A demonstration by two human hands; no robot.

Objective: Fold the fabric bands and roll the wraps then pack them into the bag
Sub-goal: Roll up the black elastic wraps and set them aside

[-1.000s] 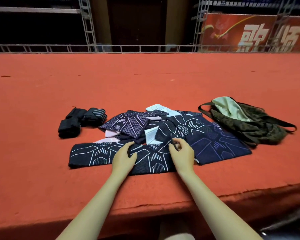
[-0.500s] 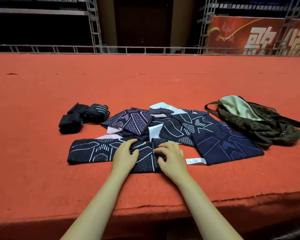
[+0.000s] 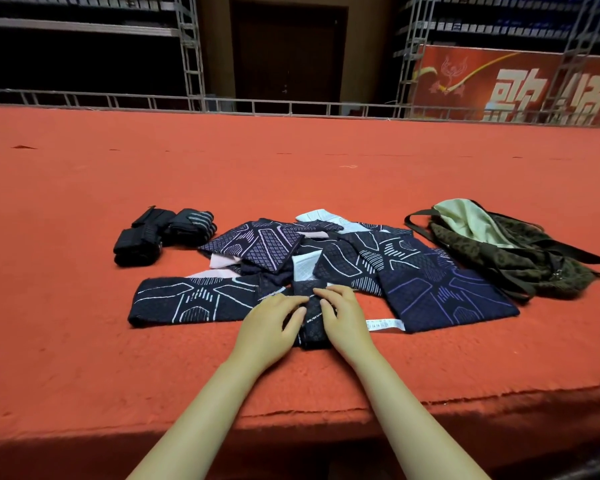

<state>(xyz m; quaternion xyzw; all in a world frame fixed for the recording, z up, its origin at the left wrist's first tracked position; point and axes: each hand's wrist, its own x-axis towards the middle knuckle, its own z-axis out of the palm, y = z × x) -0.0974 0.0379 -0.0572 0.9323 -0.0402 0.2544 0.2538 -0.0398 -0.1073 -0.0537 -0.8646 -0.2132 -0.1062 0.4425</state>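
Note:
A long navy fabric band (image 3: 187,299) with white line patterns lies across the red carpet in front of me, its right end folded over to the left. My left hand (image 3: 269,327) presses on the band just left of the fold. My right hand (image 3: 342,317) pinches the folded end between thumb and fingers. The two hands sit close together with a narrow strip of fabric between them. Behind lies a loose pile of other patterned bands (image 3: 264,244). Black rolled wraps (image 3: 163,233) sit at the left. The camouflage bag (image 3: 520,261) lies open at the right.
A navy band with blue lines (image 3: 440,292) lies right of my hands, a white label (image 3: 385,324) sticking out at its near edge. The carpeted platform's front edge (image 3: 326,410) runs just below my wrists. Metal railings and a red banner stand far behind.
My right hand has carried the band's right end leftward over the band until it meets my left hand. The visible band is now shorter on the right and the white label is uncovered.

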